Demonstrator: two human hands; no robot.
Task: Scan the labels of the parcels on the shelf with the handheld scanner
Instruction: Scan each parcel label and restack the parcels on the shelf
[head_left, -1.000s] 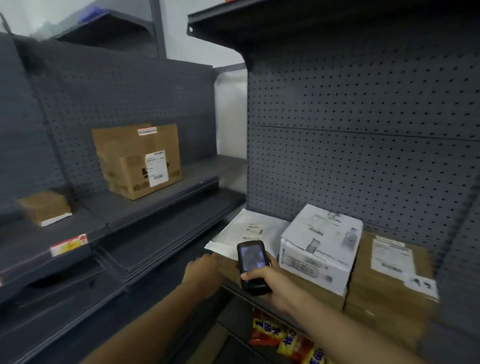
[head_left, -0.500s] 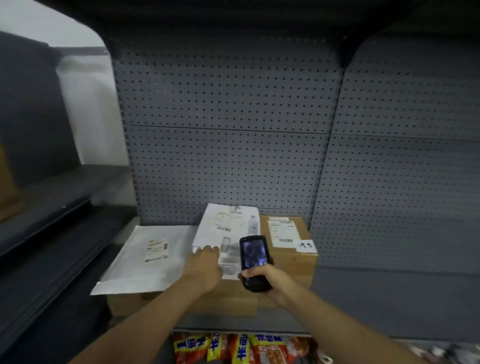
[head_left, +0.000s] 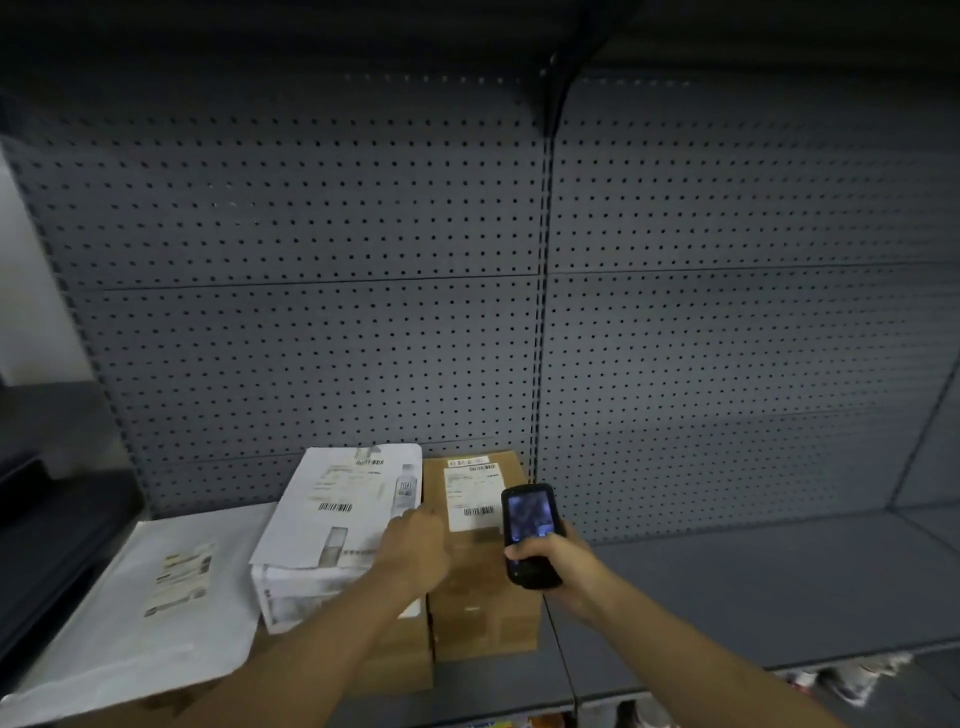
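Note:
My right hand (head_left: 553, 564) grips a black handheld scanner (head_left: 528, 535), screen lit, held over the right edge of a brown cardboard parcel (head_left: 483, 597). That parcel carries a white barcode label (head_left: 471, 496) on top. To its left a white box (head_left: 337, 525) with printed labels and barcodes rests on another brown box. My left hand (head_left: 415, 545) lies on the white box's right edge, fingers loosely curled, holding nothing. Further left a flat white mailer (head_left: 156, 618) with a small label lies on the grey shelf (head_left: 753, 587).
Grey perforated back panels (head_left: 322, 322) rise behind the parcels, with a vertical upright at the centre. A dark shelf overhangs above. Coloured packets (head_left: 841, 680) show on the level below the shelf's front edge. Darker shelving stands at the far left.
The view has swung right and closer to the parcels. My left hand has slid from the mailer's corner onto the white box. The scanner has moved right, over the brown parcel's label.

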